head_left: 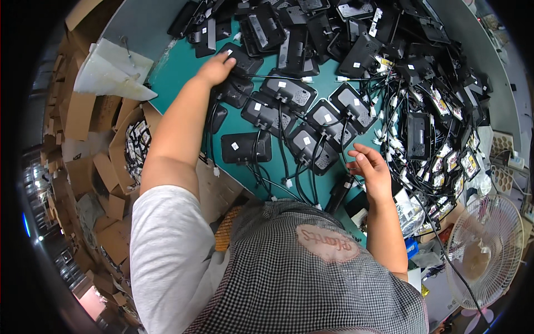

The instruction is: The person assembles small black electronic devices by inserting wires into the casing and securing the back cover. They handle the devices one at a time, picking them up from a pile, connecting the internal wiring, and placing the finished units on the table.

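Note:
My left hand [216,68] reaches to the far left of the green work surface, its fingers stretched over a black plastic panel [238,55]. A small white label [230,53] shows right at the fingertips; whether it is pinched or stuck to the panel I cannot tell. My right hand [372,173] hovers at the near right, half curled with its fingers apart and nothing visible in it. Just beside it lies a black cylindrical tool [338,195]. Between the hands several cabled black panels, such as this panel [246,148], lie flat, each with a white label.
A big heap of black panels [306,39] fills the back. Tangled cables with white connectors [395,133] and small boards [439,106] crowd the right. A fan [484,250] stands at the near right. Cardboard boxes [111,200] and a whitish plastic piece [111,69] are left.

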Available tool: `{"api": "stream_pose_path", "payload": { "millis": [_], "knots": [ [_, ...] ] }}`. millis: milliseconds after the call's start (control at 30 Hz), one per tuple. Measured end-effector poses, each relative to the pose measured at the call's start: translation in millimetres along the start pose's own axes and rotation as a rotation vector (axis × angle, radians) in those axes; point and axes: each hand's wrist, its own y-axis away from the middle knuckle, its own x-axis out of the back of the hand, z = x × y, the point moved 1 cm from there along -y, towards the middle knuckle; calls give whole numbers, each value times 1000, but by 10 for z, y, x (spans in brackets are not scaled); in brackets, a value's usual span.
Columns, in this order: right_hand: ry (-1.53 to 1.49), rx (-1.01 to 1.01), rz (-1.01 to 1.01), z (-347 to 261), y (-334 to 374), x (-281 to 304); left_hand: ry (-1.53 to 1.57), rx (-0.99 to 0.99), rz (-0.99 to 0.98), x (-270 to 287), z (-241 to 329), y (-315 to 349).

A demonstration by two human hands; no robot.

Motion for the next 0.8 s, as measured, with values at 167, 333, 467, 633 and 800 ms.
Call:
{"api": "stream_pose_path", "payload": {
  "millis": [167, 333, 467, 633, 800],
  "knots": [
    [27, 15, 10, -25, 38, -33, -246, 124, -154, -260, 132, -86],
    [9, 36, 45, -65, 167, -1, -346, 127, -244, -192, 256, -203],
    [-7, 120, 92, -88, 363, 122, -359, 88, 33, -158, 288, -49],
    [-20, 224, 167, -50, 805, 366, 5, -151, 441, 17, 610, 641],
    [-139, 215, 176, 129, 1190, 419, 180, -298, 550, 57, 738, 1656]
  ]
}}
